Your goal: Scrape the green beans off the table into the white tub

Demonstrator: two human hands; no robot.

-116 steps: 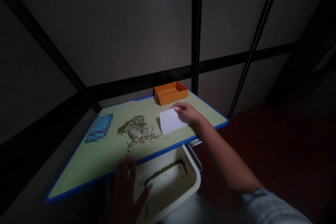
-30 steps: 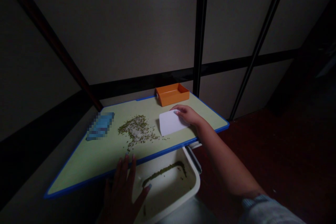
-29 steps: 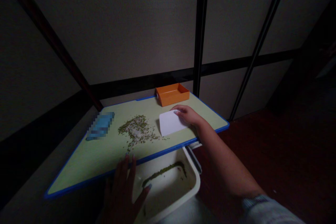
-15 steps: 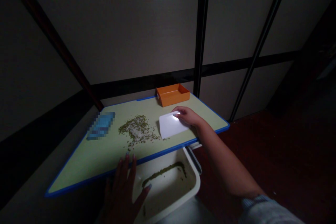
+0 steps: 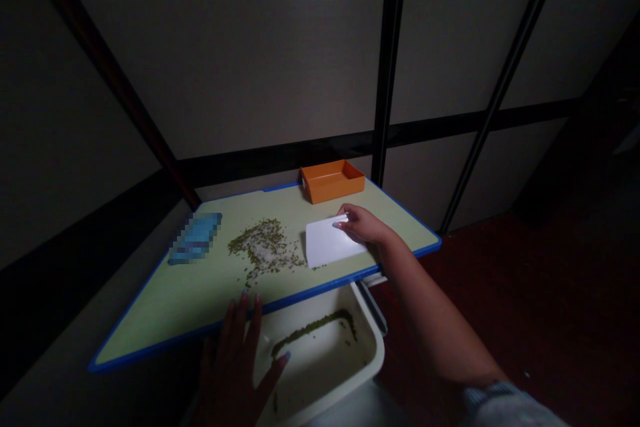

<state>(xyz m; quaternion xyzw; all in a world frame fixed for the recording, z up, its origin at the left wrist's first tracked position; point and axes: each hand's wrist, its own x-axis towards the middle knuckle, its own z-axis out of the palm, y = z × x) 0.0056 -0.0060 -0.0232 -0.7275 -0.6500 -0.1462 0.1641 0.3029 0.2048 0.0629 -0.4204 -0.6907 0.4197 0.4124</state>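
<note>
My right hand (image 5: 367, 223) grips the upper right part of a flat white scraper sheet (image 5: 327, 245), thumb on its near face. The sheet tilts over the board (image 5: 190, 307), its left edge beside a spread of small green beans mixed with white grains (image 5: 263, 247). A few beans lie by the sheet's lower edge. My left hand (image 5: 237, 347), dark in shadow, has its fingers spread over the board's near blue edge and the thumb over the white tub (image 5: 373, 363). Inside the tub, a curved line of green beans (image 5: 315, 325) lies along the far side.
An orange open box (image 5: 333, 185) stands at the board's far right corner. A blue item with a blurred surface (image 5: 196, 239) lies at the left edge. Panelled cabinet doors (image 5: 280, 53) rise behind the board. Reddish floor (image 5: 480, 293) shows at right.
The camera view has shifted slightly, moving everything a little to the right. The white sheet looks slightly more tilted, and the bright glare on it has faded. My left hand stays spread at the board's edge.
</note>
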